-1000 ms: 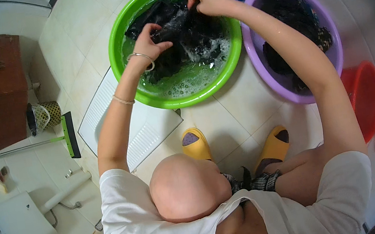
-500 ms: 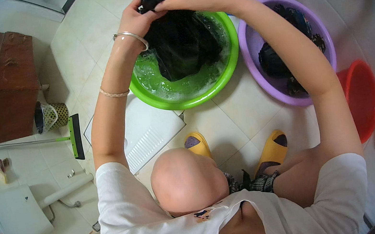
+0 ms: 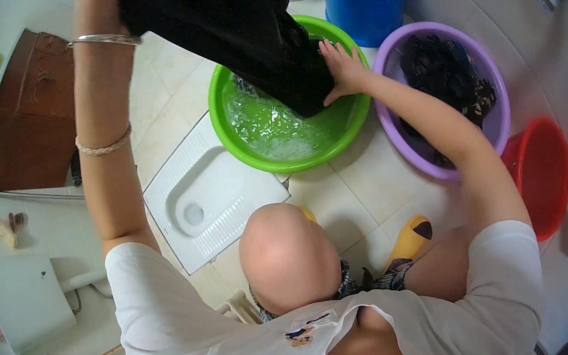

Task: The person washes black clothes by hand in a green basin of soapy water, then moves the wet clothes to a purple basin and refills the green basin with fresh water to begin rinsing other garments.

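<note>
A wet black garment (image 3: pixel 233 31) is stretched from the top edge down to the green basin (image 3: pixel 221 124), which holds sudsy water. My left hand (image 3: pixel 97 1), high at the upper left, has the garment's upper end raised beside it; its fingers are cut off by the picture's edge. My right hand (image 3: pixel 348 74) is over the basin's right rim, fingers spread, touching the lower end of the garment. Part of the water is hidden under the cloth.
A purple basin (image 3: pixel 386 114) with dark clothes stands at the right, a red bucket (image 3: pixel 548 175) beyond it. Behind is a blue bucket (image 3: pixel 367 18) topped with clothes. A white squat toilet (image 3: pixel 210 196) lies left of my knee; a brown cabinet (image 3: pixel 32 112) stands farther left.
My left hand has moved up and left, pulling the garment out long above the basin. My right hand has left the bunched cloth and come down to the garment's lower end, fingers spread.
</note>
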A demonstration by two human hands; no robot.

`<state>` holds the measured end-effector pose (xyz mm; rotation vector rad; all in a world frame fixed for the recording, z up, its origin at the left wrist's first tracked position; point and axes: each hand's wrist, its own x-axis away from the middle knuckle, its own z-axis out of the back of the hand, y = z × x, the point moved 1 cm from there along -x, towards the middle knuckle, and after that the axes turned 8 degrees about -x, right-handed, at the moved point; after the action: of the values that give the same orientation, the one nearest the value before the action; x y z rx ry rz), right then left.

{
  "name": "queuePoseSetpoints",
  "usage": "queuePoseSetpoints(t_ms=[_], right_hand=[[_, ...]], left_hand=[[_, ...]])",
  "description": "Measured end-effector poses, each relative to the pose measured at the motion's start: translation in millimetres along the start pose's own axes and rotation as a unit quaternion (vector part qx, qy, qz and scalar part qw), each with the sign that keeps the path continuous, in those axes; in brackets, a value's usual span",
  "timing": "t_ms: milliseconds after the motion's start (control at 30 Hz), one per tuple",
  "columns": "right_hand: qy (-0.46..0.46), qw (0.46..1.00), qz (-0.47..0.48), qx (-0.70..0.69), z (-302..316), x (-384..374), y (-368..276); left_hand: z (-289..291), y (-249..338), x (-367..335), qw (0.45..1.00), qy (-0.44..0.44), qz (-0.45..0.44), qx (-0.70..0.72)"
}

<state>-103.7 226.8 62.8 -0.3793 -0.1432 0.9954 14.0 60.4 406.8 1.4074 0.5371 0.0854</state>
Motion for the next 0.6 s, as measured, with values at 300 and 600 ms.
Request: queuePoseSetpoints(t_ms=[300,600], right_hand=[[0.163,0.851,0.049,-0.497,-64.5,-106.8,-48.7],[0.081,0.652,-0.102,-0.747,42.0,-112.8,-85.4]], left_hand=[[87.9,47.2,4.2,0.986,0.084,-0.145,0.005],[188.5,-63.5,86.6,0.968,0.249,0.024,0.025]])
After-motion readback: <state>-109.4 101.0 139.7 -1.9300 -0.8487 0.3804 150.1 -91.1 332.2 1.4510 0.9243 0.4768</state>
